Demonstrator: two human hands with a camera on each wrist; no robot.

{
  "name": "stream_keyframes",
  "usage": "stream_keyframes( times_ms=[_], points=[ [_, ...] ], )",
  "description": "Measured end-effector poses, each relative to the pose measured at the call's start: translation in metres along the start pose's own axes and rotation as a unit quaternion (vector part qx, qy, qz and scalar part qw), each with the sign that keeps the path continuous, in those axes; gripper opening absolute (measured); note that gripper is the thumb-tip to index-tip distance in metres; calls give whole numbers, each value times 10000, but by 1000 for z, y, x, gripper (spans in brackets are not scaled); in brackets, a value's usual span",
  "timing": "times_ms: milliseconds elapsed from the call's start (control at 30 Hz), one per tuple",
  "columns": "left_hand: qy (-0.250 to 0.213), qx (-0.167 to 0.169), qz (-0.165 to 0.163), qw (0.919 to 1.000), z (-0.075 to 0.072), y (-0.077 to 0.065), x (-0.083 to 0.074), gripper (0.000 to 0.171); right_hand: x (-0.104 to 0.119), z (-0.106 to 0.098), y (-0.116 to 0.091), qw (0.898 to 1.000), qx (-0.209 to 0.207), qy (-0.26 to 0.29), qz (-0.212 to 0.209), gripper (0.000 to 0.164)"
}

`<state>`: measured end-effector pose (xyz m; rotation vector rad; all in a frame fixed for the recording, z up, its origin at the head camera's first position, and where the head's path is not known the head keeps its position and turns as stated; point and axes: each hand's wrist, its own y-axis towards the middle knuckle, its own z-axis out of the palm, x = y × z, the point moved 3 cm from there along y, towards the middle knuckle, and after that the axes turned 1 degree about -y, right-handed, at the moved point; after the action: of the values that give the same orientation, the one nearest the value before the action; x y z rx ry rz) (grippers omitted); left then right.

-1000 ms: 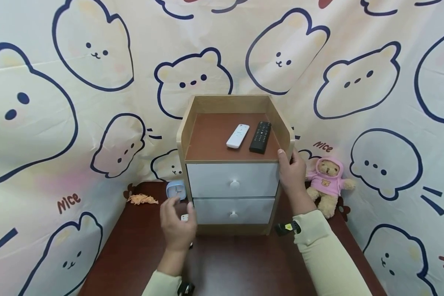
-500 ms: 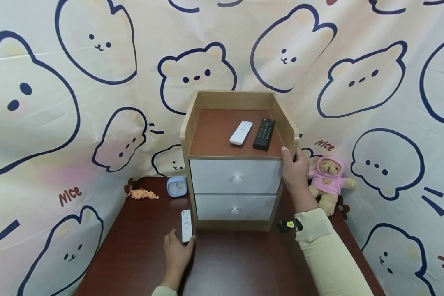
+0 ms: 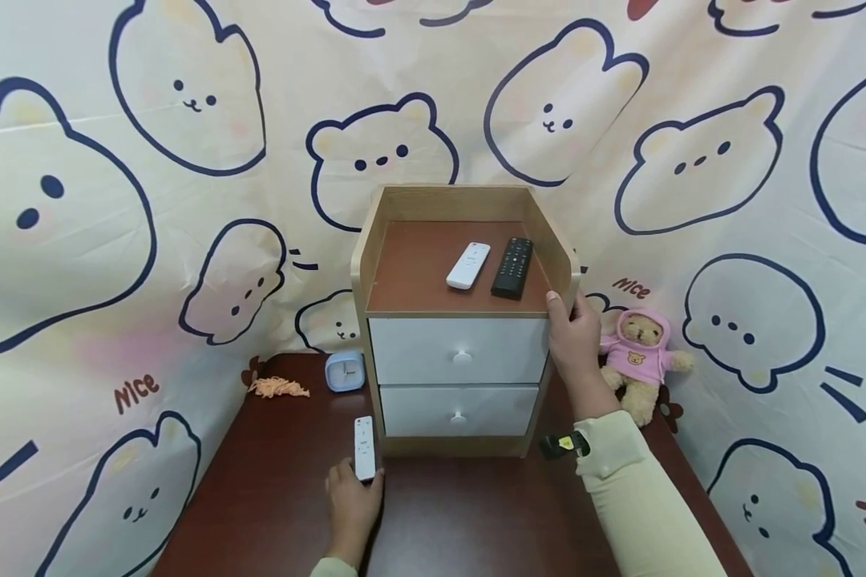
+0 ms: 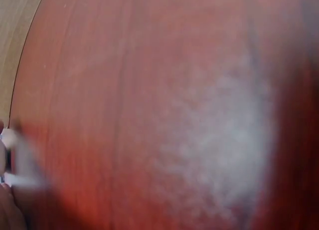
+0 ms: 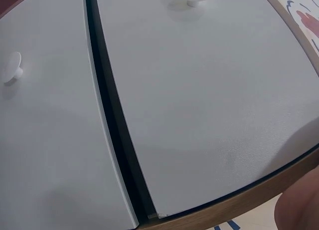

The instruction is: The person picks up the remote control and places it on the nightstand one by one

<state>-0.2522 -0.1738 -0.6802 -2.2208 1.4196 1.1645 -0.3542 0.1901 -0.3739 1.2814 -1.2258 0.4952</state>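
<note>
A white remote control (image 3: 364, 449) lies on the dark red-brown table to the left of a small two-drawer cabinet (image 3: 455, 446). My left hand (image 3: 354, 509) pinches its lower end, fingers on the left side and thumb on the right. In the left wrist view only a sliver of the fingers (image 4: 9, 210) shows at the edge. My right hand (image 3: 576, 340) grips the cabinet's upper right side, with the thumb at its front edge. Both white drawers, upper (image 3: 411, 349) and lower (image 3: 414, 410), look closed, with round knobs.
Another white remote (image 3: 468, 266) and a black remote (image 3: 512, 268) lie on the cabinet's top. A light-blue clock (image 3: 345, 371) and a peach-coloured tangle (image 3: 278, 388) stand back left. A teddy bear in pink (image 3: 641, 361) sits right. Printed cloth (image 3: 274, 72) surrounds the table.
My left hand has come down and back from beside the clock to the white remote on the table, uncovering most of it. The right hand keeps its hold on the cabinet.
</note>
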Motion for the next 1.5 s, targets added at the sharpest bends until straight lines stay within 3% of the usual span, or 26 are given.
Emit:
stream_keyframes(
  times_ms=[267, 700, 1100, 1333, 1500],
  points=[
    [34, -44, -150, 9999, 2, 2, 0, 63, -1, 1, -1, 10000, 15, 5, -11, 53],
    [-24, -317, -85, 9995, -6, 10, -1, 44, -2, 1, 1, 10000, 5, 13, -50, 54],
    [-306, -778, -352, 9959, -15, 9, 7, 40, -2, 1, 1, 9998, -57, 128, -126, 52],
    [-454, -957, -947, 9898, -30, 7, 22, 43, -1, 1, 1, 9998, -65, 137, -119, 53],
    [-950, -1602, -1233, 9747, -60, 15, 15, 43, -2, 0, 2, 9998, -52, 143, -130, 53]
  ],
)
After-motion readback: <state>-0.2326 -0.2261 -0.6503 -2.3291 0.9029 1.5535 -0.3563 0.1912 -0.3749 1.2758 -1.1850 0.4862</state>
